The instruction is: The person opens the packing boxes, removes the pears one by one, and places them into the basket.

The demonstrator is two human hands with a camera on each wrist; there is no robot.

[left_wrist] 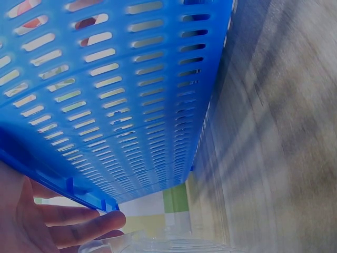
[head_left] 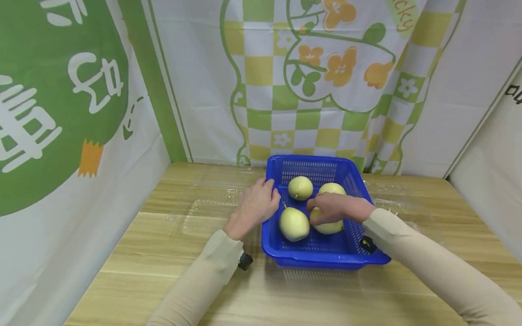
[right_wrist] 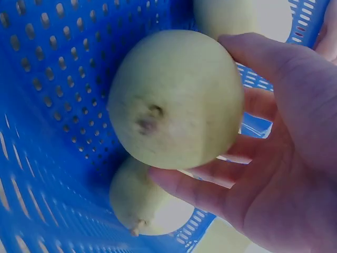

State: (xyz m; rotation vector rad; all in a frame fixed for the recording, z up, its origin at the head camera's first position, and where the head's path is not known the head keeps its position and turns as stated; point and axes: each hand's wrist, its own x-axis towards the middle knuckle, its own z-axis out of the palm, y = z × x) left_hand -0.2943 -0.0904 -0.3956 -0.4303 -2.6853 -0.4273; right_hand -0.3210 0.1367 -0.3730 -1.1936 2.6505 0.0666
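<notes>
A blue plastic basket (head_left: 324, 265) with slotted walls stands on the wooden table, holding several pale yellow-green pears. My left hand (head_left: 258, 202) grips the basket's left rim; in the left wrist view its fingers (left_wrist: 79, 226) lie along the outside, under the lip. Inside the basket, my right hand (head_left: 335, 207) holds the front right pear (right_wrist: 176, 100), its thumb and fingers spread around the fruit. To the left of that hand lies another pear (head_left: 294, 225). Farther back are a third pear (head_left: 300, 187) and one more (head_left: 333, 188), which the right hand partly overlaps.
A clear plastic container (head_left: 207, 216) lies on the table left of the basket, and more clear plastic (head_left: 395, 206) lies to its right. Printed cloth (head_left: 199, 86) hangs close behind the basket and along both sides of the table (head_left: 236, 313).
</notes>
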